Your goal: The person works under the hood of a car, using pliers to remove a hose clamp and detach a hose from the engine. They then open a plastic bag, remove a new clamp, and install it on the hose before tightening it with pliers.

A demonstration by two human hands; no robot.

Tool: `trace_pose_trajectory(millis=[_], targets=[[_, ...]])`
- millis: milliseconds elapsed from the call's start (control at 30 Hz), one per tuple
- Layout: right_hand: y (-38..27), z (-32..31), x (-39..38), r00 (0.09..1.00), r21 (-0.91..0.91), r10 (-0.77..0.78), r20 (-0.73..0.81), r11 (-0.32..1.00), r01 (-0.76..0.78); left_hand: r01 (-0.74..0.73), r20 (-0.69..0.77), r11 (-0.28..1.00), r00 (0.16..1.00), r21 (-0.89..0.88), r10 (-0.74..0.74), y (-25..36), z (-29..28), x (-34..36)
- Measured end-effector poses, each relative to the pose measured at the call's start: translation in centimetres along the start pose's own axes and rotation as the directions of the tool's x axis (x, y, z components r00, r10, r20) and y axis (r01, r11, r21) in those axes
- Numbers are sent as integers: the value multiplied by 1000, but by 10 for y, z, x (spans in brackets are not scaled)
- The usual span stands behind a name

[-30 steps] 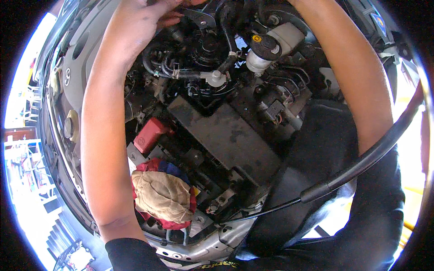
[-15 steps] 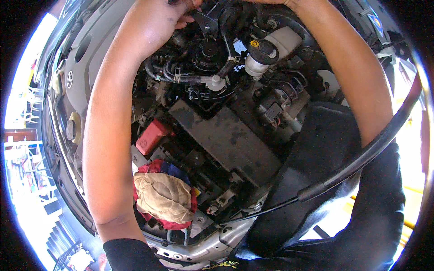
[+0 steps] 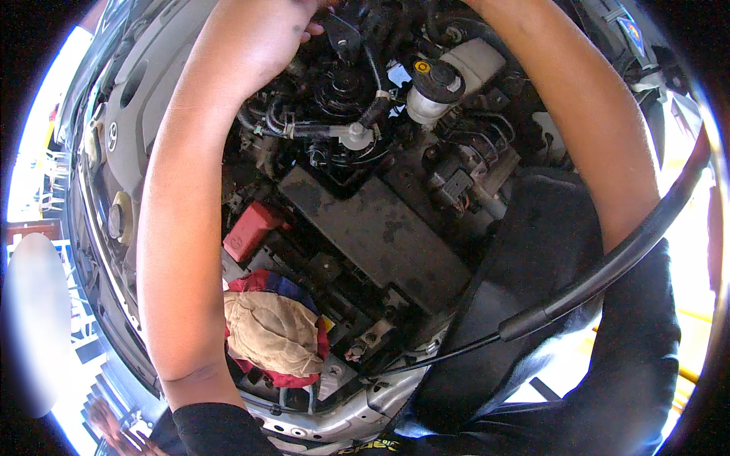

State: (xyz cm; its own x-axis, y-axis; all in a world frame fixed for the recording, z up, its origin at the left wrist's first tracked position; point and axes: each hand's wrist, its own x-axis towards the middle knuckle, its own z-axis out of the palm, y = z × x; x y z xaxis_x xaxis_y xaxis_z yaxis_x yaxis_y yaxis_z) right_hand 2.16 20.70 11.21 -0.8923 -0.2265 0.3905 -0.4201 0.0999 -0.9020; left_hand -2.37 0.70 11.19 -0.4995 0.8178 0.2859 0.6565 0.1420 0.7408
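I am reaching my left hand (image 3: 258, 45) deep among the hoses (image 3: 304, 129), above the battery (image 3: 372, 235); its grip is hidden, and my right hand is out of view.

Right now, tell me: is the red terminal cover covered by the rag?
No, the red terminal cover lies bare, apart from the rag, which sits bunched nearer the car's front edge.
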Motion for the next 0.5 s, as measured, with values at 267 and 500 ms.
trace_pose_trajectory(millis=[267,500], targets=[[-9,16,0,1000,-14,4,0,1000,-4,-73,-25,993,997,-96,70,-15,0,4],[-13,35,5,997,5,-32,65,999,32,-179,91,978,981,106,170,-26,-18,1]])
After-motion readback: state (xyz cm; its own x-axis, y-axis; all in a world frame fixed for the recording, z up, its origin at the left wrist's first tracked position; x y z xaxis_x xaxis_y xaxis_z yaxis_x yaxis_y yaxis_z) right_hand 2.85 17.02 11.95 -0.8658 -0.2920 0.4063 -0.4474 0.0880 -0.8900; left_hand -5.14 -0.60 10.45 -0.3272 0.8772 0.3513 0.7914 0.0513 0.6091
